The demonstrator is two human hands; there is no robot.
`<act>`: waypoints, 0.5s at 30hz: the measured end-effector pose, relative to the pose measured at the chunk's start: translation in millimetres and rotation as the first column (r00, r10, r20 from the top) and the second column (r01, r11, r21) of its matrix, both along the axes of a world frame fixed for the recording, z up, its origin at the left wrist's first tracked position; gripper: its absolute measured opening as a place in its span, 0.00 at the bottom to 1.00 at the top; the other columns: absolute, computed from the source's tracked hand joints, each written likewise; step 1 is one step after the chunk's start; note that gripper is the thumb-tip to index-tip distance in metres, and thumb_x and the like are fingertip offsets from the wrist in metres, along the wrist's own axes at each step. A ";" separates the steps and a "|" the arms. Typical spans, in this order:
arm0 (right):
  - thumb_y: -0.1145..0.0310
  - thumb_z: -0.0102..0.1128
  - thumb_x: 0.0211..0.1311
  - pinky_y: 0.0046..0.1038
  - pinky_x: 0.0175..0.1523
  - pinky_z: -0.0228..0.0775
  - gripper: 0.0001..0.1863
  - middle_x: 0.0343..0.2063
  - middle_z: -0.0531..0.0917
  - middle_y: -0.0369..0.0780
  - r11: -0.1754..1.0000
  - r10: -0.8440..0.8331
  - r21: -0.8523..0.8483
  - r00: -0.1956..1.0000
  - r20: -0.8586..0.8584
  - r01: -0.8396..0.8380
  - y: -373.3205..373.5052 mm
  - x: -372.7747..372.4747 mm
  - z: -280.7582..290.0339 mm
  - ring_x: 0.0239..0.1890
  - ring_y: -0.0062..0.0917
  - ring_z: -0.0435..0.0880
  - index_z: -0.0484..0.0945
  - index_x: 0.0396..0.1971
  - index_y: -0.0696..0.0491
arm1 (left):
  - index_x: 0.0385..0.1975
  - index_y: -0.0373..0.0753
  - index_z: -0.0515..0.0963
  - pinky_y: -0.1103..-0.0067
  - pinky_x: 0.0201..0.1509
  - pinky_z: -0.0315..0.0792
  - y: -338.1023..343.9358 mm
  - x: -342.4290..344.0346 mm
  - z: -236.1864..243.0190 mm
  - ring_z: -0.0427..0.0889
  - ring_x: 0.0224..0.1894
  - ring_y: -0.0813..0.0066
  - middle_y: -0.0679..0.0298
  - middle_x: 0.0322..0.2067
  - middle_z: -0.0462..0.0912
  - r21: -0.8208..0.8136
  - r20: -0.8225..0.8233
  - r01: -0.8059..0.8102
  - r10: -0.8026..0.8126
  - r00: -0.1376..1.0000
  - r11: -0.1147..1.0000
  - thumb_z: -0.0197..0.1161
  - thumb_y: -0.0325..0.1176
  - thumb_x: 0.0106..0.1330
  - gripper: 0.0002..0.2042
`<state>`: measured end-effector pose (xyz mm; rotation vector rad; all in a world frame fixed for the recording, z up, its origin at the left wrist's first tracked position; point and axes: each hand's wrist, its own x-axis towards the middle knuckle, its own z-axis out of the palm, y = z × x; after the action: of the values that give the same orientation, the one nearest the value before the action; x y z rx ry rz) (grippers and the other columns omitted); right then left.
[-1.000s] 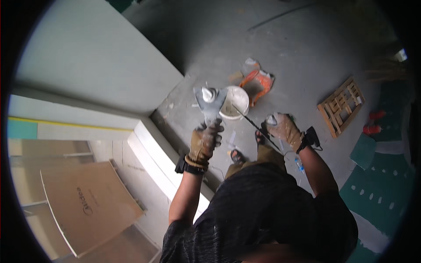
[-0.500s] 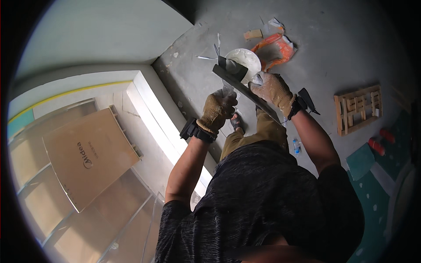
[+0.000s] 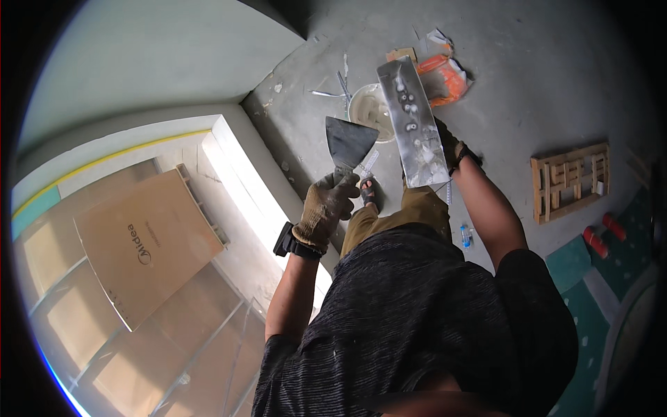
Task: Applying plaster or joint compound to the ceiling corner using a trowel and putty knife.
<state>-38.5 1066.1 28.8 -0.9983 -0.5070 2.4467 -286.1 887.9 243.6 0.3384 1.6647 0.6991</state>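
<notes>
My left hand (image 3: 323, 217), in a dusty tan work glove, is wrapped round the handle of a putty knife (image 3: 349, 139). Its wide dark blade points up and away from me. To the right of it, a long rectangular steel plastering trowel (image 3: 415, 125) is held with its flat face turned up, carrying smears and small lumps of pale paste. My gloved right hand (image 3: 449, 142) grips the trowel from behind, so most of its fingers are hidden. Blade and trowel are apart. Below them on the floor stands a white bucket (image 3: 351, 110) of whitish paste, partly covered by the trowel.
Beyond the bucket lies a torn orange bag (image 3: 456, 82) with cardboard scraps. A wooden pallet (image 3: 545, 187), red rolls (image 3: 595, 241) and green boards (image 3: 568, 260) are at right. A water bottle (image 3: 465, 236) stands near my legs. At left, a large cardboard panel (image 3: 149, 243) lies past a white ledge.
The trowel has turned from edge-on to face up, its pasted side now showing. My left hand has drawn back toward me, and the putty knife is now apart from the trowel.
</notes>
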 end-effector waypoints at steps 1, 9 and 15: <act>0.59 0.51 0.78 0.29 0.51 0.79 0.16 0.43 0.84 0.34 1.000 -0.026 0.004 1.000 -0.003 0.026 6.1 3.4 -0.7 0.44 0.23 0.85 0.79 0.53 0.53 | 0.48 0.33 0.83 0.83 0.24 0.65 6.0 2.2 1.5 0.72 0.21 0.86 0.68 0.31 0.83 -0.032 -0.013 0.048 -0.048 0.999 0.998 0.65 0.41 0.71 0.16; 0.59 0.49 0.80 0.28 0.52 0.80 0.17 0.46 0.83 0.34 0.921 -0.198 0.311 0.969 -0.147 0.235 -77.8 -16.9 21.2 0.45 0.23 0.84 0.76 0.58 0.53 | 0.51 0.34 0.84 0.84 0.22 0.69 -40.9 -11.8 -4.8 0.76 0.21 0.84 0.66 0.31 0.85 0.101 0.227 0.195 -0.213 0.950 0.976 0.58 0.38 0.74 0.16; 0.58 0.48 0.81 0.27 0.52 0.81 0.19 0.49 0.82 0.35 0.900 -0.268 0.290 0.939 -0.218 0.324 -134.6 -28.5 38.8 0.45 0.23 0.84 0.74 0.61 0.52 | 0.51 0.34 0.84 0.84 0.21 0.67 -95.7 -36.4 -0.2 0.73 0.20 0.84 0.68 0.31 0.83 0.120 0.223 0.262 -0.283 0.933 0.958 0.57 0.38 0.75 0.15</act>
<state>-67.0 931.5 67.7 -0.6647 -0.6205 2.0682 -322.6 792.2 243.4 0.5183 1.3287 0.5803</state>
